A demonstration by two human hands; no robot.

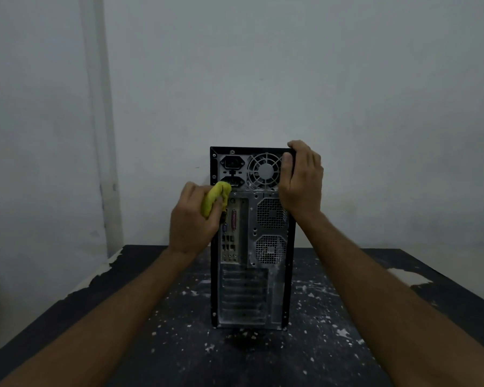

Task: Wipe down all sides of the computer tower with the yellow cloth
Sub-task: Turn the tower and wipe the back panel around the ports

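A black computer tower [246, 289] stands upright on the table with its dusty grey rear panel facing me, showing a fan grille, power sockets, ports and slot covers. My left hand [192, 222] holds a bunched yellow cloth [214, 198] against the upper left of the rear panel, just below the lower power socket. My right hand [301, 177] grips the tower's top right corner, fingers curled over the top edge and thumb on the rear panel beside the fan grille.
The dark table [347, 317] is speckled with white paint flecks and has chipped pale patches at its left and right edges. A plain grey wall [291, 65] stands close behind the tower, with a vertical pale strip on the left.
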